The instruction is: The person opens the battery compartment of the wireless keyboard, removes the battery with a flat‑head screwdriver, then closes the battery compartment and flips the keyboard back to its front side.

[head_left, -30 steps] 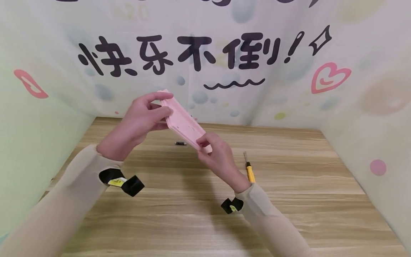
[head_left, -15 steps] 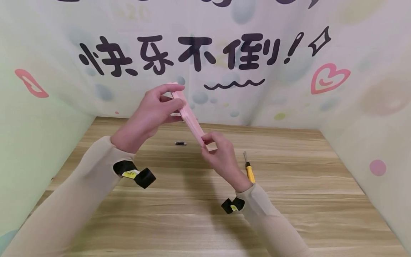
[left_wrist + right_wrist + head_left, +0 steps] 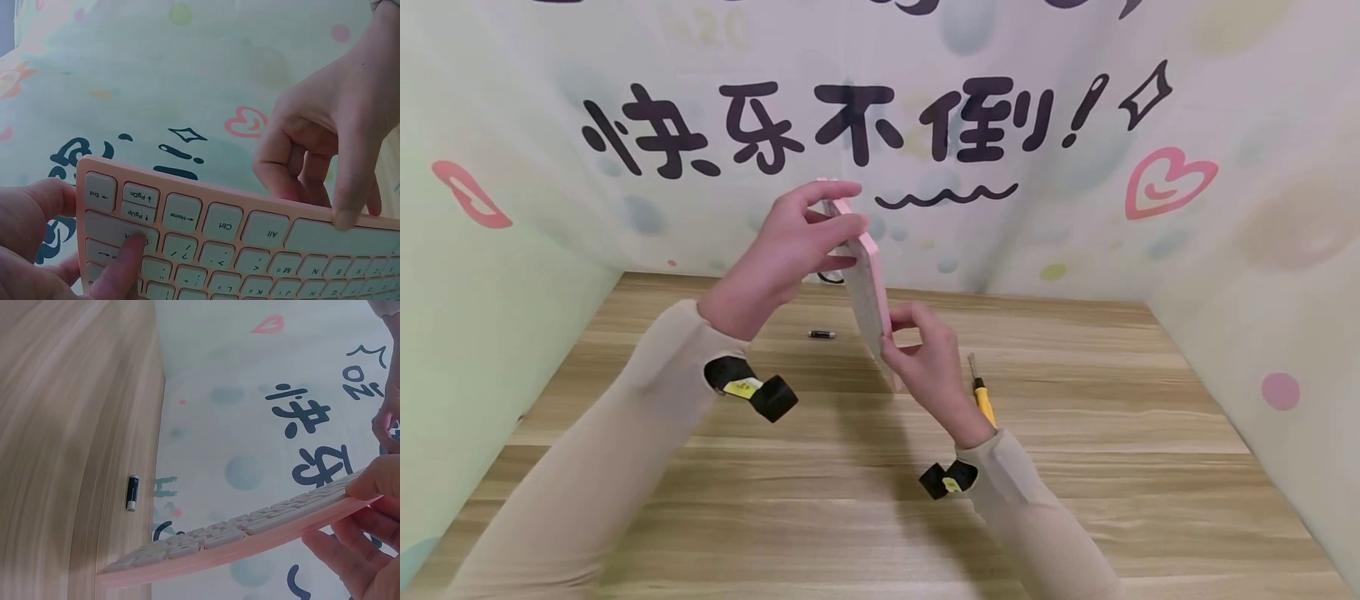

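Observation:
A thin pink keyboard (image 3: 867, 302) with white keys is held up off the wooden table, tilted steeply, its key side turned to the left. My left hand (image 3: 786, 254) grips its upper end; in the left wrist view the thumb (image 3: 122, 265) lies across keys at the corner by End and PgDn. Lower down, my right hand (image 3: 928, 358) pinches the long pink edge between thumb and fingers, beside the space bar (image 3: 344, 236). The right wrist view shows the keyboard (image 3: 212, 544) from its edge, the far end slanting towards the table.
A small black battery (image 3: 822, 335) with a silver end lies on the table (image 3: 760, 467) behind the hands. A screwdriver (image 3: 984, 404) with a yellow handle lies just right of my right wrist. Printed cloth (image 3: 1060, 225) closes off the back and right side.
My left hand has moved right and up, turning the keyboard from its pink underside, through edge-on, to the key side facing left. The right hand keeps its pinch and has shifted slightly right.

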`<state>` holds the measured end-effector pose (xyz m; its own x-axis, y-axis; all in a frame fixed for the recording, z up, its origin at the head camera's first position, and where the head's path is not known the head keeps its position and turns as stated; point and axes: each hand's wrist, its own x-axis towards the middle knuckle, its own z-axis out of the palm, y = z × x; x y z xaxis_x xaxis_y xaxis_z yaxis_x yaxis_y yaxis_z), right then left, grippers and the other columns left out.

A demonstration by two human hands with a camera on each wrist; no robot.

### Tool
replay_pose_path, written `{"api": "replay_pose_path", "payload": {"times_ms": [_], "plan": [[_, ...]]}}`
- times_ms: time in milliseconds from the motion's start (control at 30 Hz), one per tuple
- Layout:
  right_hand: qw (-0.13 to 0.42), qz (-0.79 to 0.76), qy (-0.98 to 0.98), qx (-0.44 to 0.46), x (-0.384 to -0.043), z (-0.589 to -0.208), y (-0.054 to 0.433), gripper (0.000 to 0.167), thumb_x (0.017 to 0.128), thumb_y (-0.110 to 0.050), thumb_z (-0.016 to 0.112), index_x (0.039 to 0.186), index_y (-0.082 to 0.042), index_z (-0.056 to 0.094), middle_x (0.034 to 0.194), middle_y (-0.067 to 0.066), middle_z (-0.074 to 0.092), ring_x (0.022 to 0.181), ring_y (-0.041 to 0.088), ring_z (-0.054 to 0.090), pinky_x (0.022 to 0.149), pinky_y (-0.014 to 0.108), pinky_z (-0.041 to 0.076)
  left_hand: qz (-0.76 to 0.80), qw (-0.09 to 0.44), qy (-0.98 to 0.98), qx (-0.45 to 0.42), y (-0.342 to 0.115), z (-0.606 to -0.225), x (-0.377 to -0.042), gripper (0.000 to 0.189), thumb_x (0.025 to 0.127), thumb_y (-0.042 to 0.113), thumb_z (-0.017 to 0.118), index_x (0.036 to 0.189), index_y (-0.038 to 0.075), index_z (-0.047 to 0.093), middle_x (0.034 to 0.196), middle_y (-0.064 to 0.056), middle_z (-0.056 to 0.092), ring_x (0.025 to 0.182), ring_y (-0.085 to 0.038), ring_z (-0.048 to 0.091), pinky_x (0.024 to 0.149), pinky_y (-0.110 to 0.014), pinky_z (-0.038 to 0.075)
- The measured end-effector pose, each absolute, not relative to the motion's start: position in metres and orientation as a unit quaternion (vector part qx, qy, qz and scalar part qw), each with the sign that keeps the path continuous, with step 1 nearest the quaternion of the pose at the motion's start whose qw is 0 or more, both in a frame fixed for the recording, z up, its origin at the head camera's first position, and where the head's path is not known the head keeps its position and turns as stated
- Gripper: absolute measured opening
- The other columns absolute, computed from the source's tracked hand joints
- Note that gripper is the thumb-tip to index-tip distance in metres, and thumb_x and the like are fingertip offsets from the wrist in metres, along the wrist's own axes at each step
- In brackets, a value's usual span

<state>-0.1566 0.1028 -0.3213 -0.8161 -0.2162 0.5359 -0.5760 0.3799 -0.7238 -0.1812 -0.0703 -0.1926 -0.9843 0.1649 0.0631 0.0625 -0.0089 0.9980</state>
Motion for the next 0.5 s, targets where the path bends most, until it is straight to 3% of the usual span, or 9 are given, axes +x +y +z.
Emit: {"api": "replay_pose_path", "payload": {"times_ms": [233,500], "plan": [[0.169,0.514,-0.813,0.215,-0.135,-0.291,0.097,0.019,0.079,0.014,0.059,0.097,0.009,0.056,0.097,0.02,0.061,0.09,0.028,0.059,0.061,0.034,0.054,0.703,0.023,0.706,0.083,-0.061,-0.192,-0.184,0.044,0.086,0.012,0.062,0.128,0.011,0.05,0.111,-0.015,0.046,0.094,-0.025,0.054,0.072,-0.036,0.053],[0.187,0.535,-0.8,0.199,-0.146,-0.31,0.103,0.019,0.08,0.011,0.061,0.098,0.006,0.056,0.099,0.017,0.061,0.09,0.026,0.059,0.061,0.036,0.054,0.698,0.015,0.711,0.088,-0.053,-0.196,-0.187,0.043,0.086,0.016,0.064,0.127,0.014,0.051,0.109,-0.012,0.045,0.095,-0.022,0.05,0.073,-0.034,0.053]]}}
